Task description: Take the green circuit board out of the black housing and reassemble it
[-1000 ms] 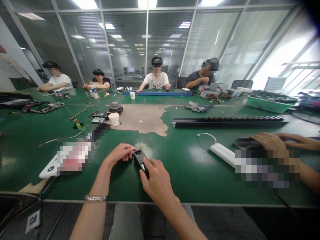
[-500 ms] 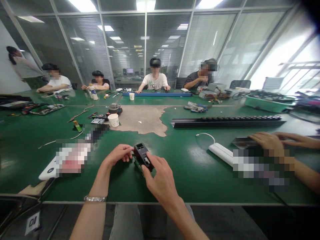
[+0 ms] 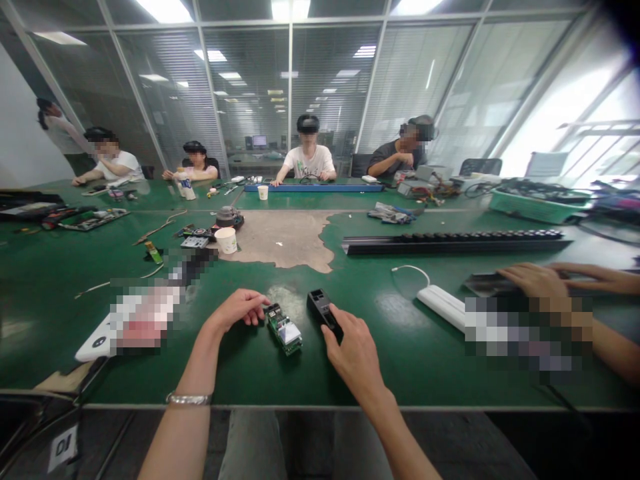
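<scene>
My left hand (image 3: 241, 309) is at the upper left end of a green circuit board (image 3: 284, 330), its fingers curled and touching that end. A silvery-white rectangular part covers much of the board's near half. To the right of the board, my right hand (image 3: 353, 339) grips a black plastic housing (image 3: 323, 308) with rectangular openings in its top. A gap of green table separates the housing from the board. My right fingers and thumb cover the housing's near end.
A paper cup (image 3: 226, 241) stands beyond my left hand, near a bare brown patch (image 3: 280, 233). Long black rails (image 3: 450, 244) lie at right. Close by are a white power strip (image 3: 443, 308) and another person's hands (image 3: 537, 283). Several people sit across the green table (image 3: 370, 380).
My right hand has moved right with the black housing, lifting it off the circuit board. The board now shows fully beside my left hand, which has barely moved.
</scene>
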### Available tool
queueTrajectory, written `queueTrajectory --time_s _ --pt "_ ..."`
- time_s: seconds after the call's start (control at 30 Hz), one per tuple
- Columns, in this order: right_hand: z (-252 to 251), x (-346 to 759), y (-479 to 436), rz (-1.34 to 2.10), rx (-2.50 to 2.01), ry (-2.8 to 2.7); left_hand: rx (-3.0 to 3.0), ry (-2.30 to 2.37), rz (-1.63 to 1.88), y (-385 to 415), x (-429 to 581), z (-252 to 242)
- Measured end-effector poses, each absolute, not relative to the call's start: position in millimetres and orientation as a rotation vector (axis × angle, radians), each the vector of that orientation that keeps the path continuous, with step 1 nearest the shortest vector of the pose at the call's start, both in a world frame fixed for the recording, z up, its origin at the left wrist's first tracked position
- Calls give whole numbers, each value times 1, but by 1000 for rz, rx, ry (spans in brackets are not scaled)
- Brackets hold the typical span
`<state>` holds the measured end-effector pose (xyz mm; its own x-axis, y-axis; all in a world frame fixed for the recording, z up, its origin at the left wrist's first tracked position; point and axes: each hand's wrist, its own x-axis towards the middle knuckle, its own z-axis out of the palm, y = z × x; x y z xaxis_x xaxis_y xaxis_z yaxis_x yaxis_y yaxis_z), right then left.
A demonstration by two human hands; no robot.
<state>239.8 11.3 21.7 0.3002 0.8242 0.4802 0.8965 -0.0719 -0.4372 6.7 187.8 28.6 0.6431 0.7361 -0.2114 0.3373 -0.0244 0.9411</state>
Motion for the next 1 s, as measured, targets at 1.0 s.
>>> queueTrajectory --time_s 1.0 --pt "61 166 18 103 -1729 -1668 1577 911 431 189 6 29"
